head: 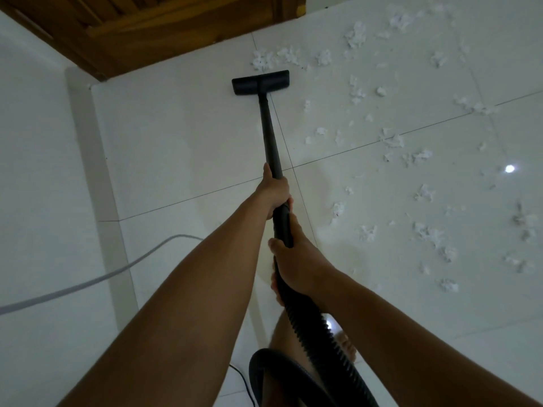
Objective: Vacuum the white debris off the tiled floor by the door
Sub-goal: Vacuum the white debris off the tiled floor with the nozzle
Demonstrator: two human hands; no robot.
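Note:
A black vacuum wand runs away from me to a flat black floor head resting on the white tiled floor just short of the wooden door. My left hand is wrapped around the wand's near end. My right hand grips the curved handle where the ribbed black hose begins. White debris lies just beyond the head, and many more scraps are scattered across the tiles to the right.
A white wall with a baseboard runs down the left side. A grey cable crosses in front of that wall. The hose loops down past my bare foot at the bottom, next to a thin black cord.

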